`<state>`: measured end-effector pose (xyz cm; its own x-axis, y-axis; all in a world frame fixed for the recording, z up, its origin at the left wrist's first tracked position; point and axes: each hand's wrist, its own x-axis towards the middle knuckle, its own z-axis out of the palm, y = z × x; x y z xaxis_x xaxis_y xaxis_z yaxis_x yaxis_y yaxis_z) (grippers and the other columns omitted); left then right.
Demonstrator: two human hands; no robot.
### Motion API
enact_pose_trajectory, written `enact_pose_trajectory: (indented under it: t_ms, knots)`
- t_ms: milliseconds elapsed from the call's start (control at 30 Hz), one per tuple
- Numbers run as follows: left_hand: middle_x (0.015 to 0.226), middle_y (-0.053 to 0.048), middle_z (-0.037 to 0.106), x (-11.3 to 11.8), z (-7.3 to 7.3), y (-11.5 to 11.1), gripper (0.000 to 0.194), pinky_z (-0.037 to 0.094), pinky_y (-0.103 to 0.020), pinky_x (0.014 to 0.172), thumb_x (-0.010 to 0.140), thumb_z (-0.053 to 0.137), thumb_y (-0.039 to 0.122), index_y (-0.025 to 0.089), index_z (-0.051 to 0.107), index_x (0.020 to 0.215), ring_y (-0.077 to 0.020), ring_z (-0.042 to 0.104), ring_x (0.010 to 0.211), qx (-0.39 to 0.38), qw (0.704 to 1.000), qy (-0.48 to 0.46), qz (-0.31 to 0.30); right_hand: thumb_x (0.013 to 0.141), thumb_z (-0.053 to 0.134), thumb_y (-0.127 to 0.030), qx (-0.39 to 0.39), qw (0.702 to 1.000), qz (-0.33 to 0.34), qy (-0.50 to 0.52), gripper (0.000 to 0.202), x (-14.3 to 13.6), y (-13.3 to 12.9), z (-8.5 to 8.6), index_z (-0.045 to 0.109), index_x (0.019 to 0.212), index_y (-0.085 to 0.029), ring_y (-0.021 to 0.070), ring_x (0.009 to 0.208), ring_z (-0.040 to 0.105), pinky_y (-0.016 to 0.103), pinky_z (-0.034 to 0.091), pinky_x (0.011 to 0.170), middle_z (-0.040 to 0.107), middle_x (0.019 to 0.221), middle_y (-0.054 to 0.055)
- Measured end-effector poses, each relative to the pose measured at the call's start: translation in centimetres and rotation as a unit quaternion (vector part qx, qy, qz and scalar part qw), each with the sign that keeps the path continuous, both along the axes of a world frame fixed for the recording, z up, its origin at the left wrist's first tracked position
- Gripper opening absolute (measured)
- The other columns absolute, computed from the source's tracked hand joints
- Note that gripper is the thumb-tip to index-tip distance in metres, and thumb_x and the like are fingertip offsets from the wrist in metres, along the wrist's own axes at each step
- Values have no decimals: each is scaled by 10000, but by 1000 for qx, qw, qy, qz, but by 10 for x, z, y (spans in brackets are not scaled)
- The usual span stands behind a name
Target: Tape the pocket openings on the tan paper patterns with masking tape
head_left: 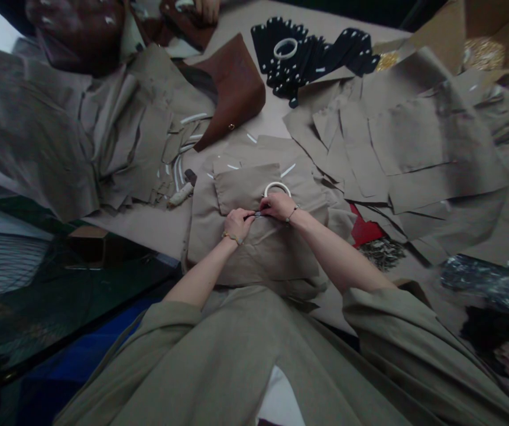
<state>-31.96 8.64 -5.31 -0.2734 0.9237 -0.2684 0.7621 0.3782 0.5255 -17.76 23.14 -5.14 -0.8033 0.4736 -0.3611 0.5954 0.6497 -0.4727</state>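
A stack of grey-brown fabric pieces [276, 260] lies in front of me, with a smaller rectangular panel [247, 180] on top. Over it, my left hand [237, 225] is closed in a pinch on a small dark piece with a metallic glint [258, 214], possibly part of a zipper. From the other side my right hand [278, 206] pinches the same piece, fingertips close to the left ones. Its exact kind is too small and too covered to tell. A white ring-shaped roll [284, 186] lies just beyond my right hand, partly covered by it.
Grey-brown fabric is heaped at left [103, 130] and right [414, 136]. A brown leather-like piece [236, 89] and black pieces with white dots [320, 53] lie farther back. A thread spool [180, 196] stands left of the stack. Another person's hand [207, 9] shows at the top.
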Motion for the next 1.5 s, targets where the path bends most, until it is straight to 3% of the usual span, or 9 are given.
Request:
enact_pose_trajectory:
  t_ms: [300, 467, 733, 867, 967, 1100, 1233, 1367, 1500]
  knots:
    - [1091, -79, 755, -2, 5, 4, 261, 501, -353, 957, 903, 660, 246, 221, 772, 1137, -242, 657, 1034, -5, 999, 23, -27, 876, 675, -281, -22, 999, -2, 26, 260, 8, -5, 12, 793, 1106, -249, 166, 916, 623, 248, 376, 740, 740, 1052, 31]
    - [1095, -66, 767, -13, 10, 9, 225, 498, -327, 941, 945, 618, 265, 241, 792, 1086, -227, 669, 1046, -35, 996, 21, -77, 878, 715, -421, -28, 999, -12, 14, 266, 5, -2, 11, 804, 1055, -244, 171, 903, 618, 249, 379, 729, 743, 1021, 32]
    - [1077, -49, 757, -43, 19, 44, 179, 451, -367, 920, 897, 691, 413, 306, 799, 991, -262, 628, 1108, -42, 949, 111, -291, 826, 758, -434, 7, 993, -39, -108, 264, -20, -13, 20, 773, 1008, -244, 210, 895, 651, 269, 418, 739, 749, 1000, 45]
    - [1011, -41, 774, -40, 21, 83, 407, 479, -305, 783, 651, 878, 493, 276, 756, 973, -253, 693, 962, -150, 951, 110, -247, 839, 750, -487, 16, 994, -44, -97, 330, -22, -16, 21, 742, 1040, -225, 230, 918, 658, 279, 432, 750, 736, 1037, 77]
    - [1030, -92, 773, -27, 25, 94, 479, 494, -328, 778, 557, 928, 429, 227, 735, 945, -306, 711, 968, -202, 947, 130, -212, 910, 663, -374, 20, 998, -6, -59, 249, -9, -18, 26, 714, 1064, -185, 225, 960, 649, 275, 436, 780, 713, 1090, 108]
    - [1027, -90, 773, -21, 39, 66, 485, 496, -358, 914, 679, 872, 373, 219, 702, 1106, -290, 705, 1042, -120, 972, 89, -180, 948, 492, -203, 31, 999, -18, 24, 311, 19, -40, 48, 634, 1221, -156, 219, 968, 650, 280, 449, 793, 707, 1115, 113]
    - [1126, -79, 765, -9, 55, 8, 479, 531, -308, 887, 861, 728, 337, 200, 648, 1313, -193, 707, 985, 87, 974, -149, -146, 981, 390, -258, 7, 992, -108, 71, 596, 45, -90, 77, 311, 1546, -85, 241, 867, 676, 325, 496, 763, 722, 1072, 131]
    - [983, -67, 784, 21, 69, -37, 219, 543, -281, 758, 893, 693, 309, 185, 766, 1058, -163, 697, 827, 197, 949, -232, -80, 994, 317, -273, -27, 986, -140, 82, 738, 61, -135, 90, 34, 1635, -43, 255, 852, 702, 362, 533, 795, 732, 1021, 138]
    - [788, -34, 741, 42, 83, -58, 124, 517, -270, 695, 903, 666, 239, 188, 749, 827, -147, 657, 731, 215, 951, -212, -67, 1005, 319, -265, -60, 976, -167, 129, 741, 70, -154, 89, 12, 1639, -38, 234, 873, 714, 354, 542, 834, 735, 999, 129]
